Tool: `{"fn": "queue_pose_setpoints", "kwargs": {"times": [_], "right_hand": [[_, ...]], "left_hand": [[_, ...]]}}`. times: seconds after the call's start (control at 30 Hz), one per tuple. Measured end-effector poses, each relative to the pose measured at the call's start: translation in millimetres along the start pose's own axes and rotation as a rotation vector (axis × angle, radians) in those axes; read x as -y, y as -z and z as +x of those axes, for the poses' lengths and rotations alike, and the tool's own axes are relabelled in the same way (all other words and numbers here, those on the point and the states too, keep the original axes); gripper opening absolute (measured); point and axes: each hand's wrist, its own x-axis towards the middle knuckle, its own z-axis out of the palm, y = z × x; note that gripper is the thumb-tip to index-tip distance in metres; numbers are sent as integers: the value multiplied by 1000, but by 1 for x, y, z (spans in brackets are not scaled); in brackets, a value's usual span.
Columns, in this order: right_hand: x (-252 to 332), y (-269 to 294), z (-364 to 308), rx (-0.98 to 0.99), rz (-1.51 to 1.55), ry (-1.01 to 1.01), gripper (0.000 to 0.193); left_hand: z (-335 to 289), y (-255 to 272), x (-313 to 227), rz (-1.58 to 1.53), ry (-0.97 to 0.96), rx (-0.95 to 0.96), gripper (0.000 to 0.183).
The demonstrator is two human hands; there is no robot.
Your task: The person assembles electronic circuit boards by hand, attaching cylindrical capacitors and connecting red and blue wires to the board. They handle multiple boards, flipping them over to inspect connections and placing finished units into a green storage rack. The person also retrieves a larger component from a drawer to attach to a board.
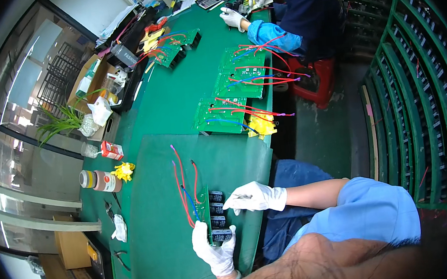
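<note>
My left hand (212,251), in a white glove, grips the lower end of a green circuit board (206,200) standing on edge. A row of several dark cylindrical capacitors (217,208) sticks out from the board's right side. Red wires (179,179) and a blue wire (190,199) run up and left from its other side. My right hand (255,196), also gloved, is closed with its fingertips beside the upper capacitors. A small greyish sliver shows at its fingers, too small to name.
Several wired circuit boards (245,81) lie beyond, near the table's right edge, beside yellow crumpled material (261,125). A bottle (99,180), a red carton (111,149) and pliers (121,259) stand or lie left. A co-worker (308,13) sits at the far end; green racks (418,94) stand right.
</note>
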Motion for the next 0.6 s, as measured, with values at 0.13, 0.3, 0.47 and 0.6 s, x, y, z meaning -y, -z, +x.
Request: {"fn": "queue_pose_setpoints", "kwargs": {"times": [0.13, 0.3, 0.47, 0.6], "right_hand": [[-18, 0, 5, -7, -43, 173, 26], [-23, 1, 6, 10, -66, 206, 25], [-23, 1, 6, 3, -68, 229, 25], [-24, -1, 6, -5, -43, 231, 25]], "left_hand": [[7, 0, -7, 42, -66, -10, 76], [11, 3, -8, 62, -88, 25, 75], [14, 5, -12, 88, -124, 35, 75], [14, 4, -11, 64, -123, 31, 76]]}}
